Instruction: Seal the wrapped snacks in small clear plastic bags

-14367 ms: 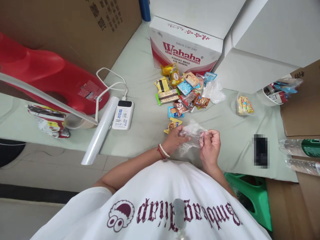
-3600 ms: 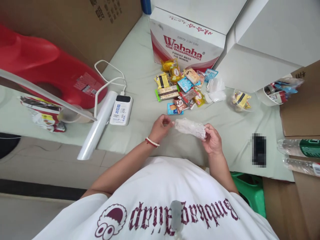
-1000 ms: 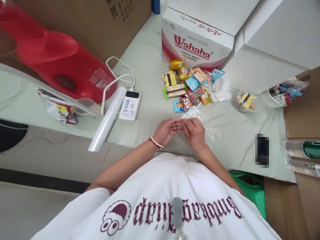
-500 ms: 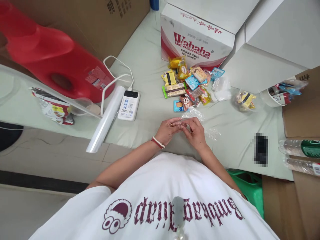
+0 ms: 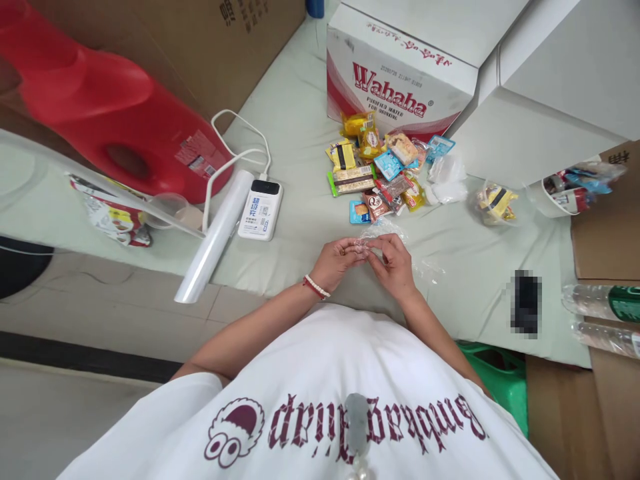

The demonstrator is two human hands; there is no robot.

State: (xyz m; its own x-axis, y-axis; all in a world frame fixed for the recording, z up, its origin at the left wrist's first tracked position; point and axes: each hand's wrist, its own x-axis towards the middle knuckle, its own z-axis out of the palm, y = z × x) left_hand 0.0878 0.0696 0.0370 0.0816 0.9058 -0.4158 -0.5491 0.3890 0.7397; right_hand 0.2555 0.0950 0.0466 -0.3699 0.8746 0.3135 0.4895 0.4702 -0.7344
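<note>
Since a few seconds ago, when I held the clear plastic bag [image 5: 387,235] stretched between my two hands, I have brought them together: my left hand [image 5: 339,259] and my right hand [image 5: 395,265] now meet fingertip to fingertip just above the near edge of the green cloth [image 5: 295,153]. Both sets of fingers are curled in and pinched closed on a twisted bit of the bag between them; most of the crinkled plastic trails away from my right hand onto the cloth. What is inside the bag I cannot tell. A beaded bracelet [image 5: 315,287] sits on my left wrist. Just beyond my hands lies the pile of snack packets [image 5: 380,173], and behind that pile stands the water box [image 5: 395,93]. Left of the pile rest a power bank [image 5: 260,209] and a white roll [image 5: 216,235].
</note>
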